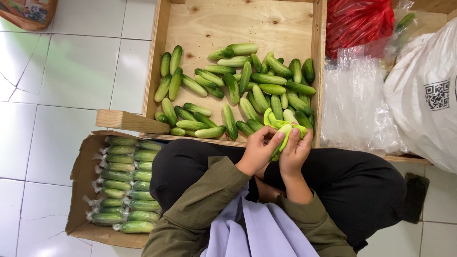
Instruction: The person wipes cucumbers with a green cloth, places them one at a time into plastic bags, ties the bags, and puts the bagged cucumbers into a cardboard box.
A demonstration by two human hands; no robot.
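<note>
Cucumber (277, 151) sits low and right of the frame's centre, gripped between both hands over the person's dark lap, a bright green plastic sleeve (278, 123) bunched over its top. The left hand (258, 151) pinches the sleeve with thumb and fingers; the right hand (295, 151) is closed on it from the other side. Just above lies a wooden crate (153, 71) of loose cucumbers (238, 90). At lower left, a cardboard box (78, 190) holds wrapped cucumbers (126, 185).
</note>
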